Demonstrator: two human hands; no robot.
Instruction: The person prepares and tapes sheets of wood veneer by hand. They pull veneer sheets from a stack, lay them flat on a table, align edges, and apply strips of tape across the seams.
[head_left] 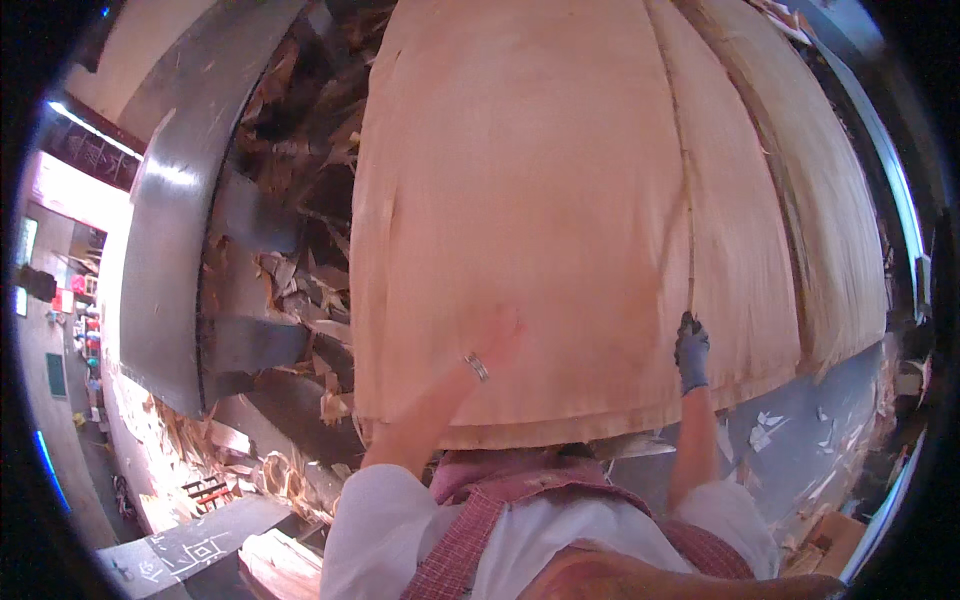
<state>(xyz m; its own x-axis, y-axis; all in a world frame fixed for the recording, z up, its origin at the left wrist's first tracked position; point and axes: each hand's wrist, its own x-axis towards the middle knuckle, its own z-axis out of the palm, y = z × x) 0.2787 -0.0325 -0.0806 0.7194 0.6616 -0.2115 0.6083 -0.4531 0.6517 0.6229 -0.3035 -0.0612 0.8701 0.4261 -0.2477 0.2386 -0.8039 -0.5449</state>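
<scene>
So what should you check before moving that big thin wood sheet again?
1. Left hand flat on the top wood sheet: ok, palm rests on it.
2. Right hand on the sheet: ok, its dark glove sits at the split running up the sheet.
3. Sheet in one piece: not ok, that long split is open.
4. Stack edges lined up: not ok, the lower sheets stick out on the right.
5. Scrap clear on the left: not ok, broken wood pieces are heaped beside the stack.
6. Firm grip on the edge: cannot tell.

Grey metal machine frame (165, 260), wood scraps (300, 130) littering floor, bright doorway (70, 190)
</scene>
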